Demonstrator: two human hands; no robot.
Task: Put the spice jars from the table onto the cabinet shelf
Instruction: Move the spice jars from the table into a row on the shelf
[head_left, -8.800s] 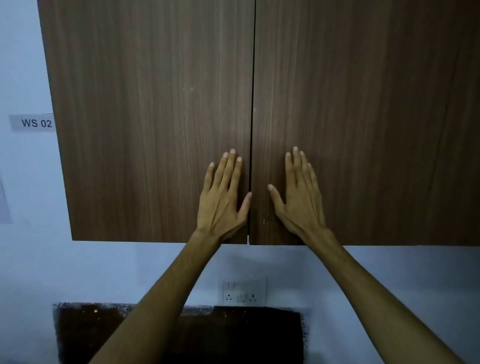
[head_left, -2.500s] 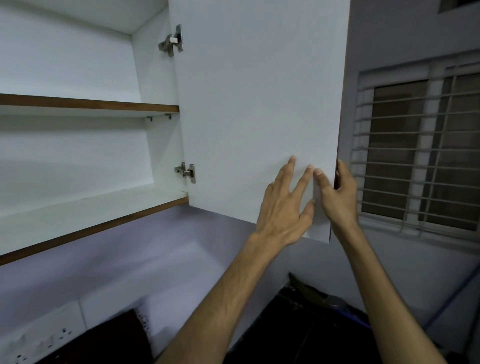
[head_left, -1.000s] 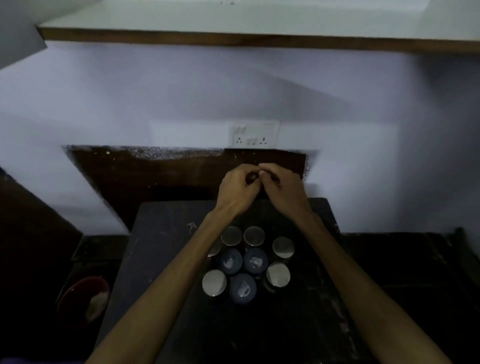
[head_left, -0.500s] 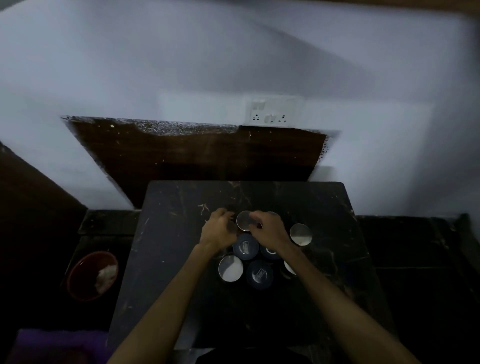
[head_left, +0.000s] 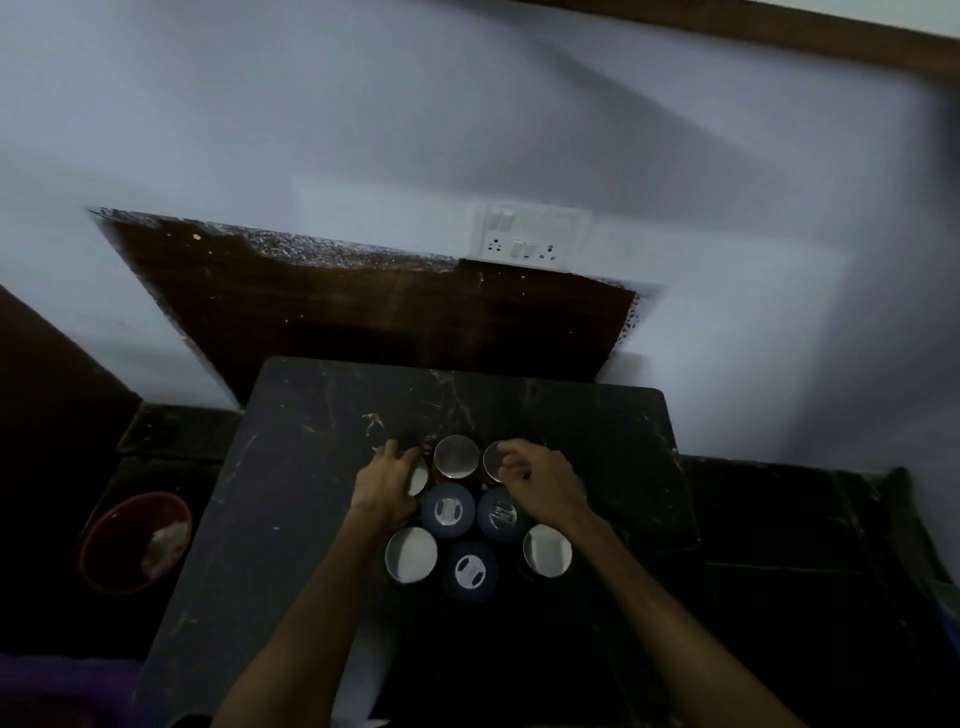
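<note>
Clustering near the middle of the dark surface (head_left: 311, 519), the spice jars (head_left: 456, 519) stand upright and close together, seen from above so only their lids show. Three dark lids sit in the centre; silver lids ring them at 12, 5 and 7 o'clock. Two more silver lids, at 10 and 1 o'clock, are half hidden beneath the hands, and the dim light leaves jar bodies and labels unreadable.

The left hand (head_left: 384, 486) lies over the 10 o'clock jar, fingers bent down around its far side; whether they actually squeeze it cannot be told. The right hand (head_left: 540, 483) hovers over the 1 o'clock jar with fingers curled at the lid's edge; contact there is likewise unclear. Both forearms run in from 6 o'clock, crossing the near part of the surface.

A red bowl (head_left: 136, 543) with something pale inside sits low at 9 o'clock, off the surface. A white socket plate (head_left: 530, 231) is on the wall at 12 o'clock above a brown panel (head_left: 363, 317). The cabinet shelf (head_left: 779, 31) edge is cut off at 1 o'clock.
</note>
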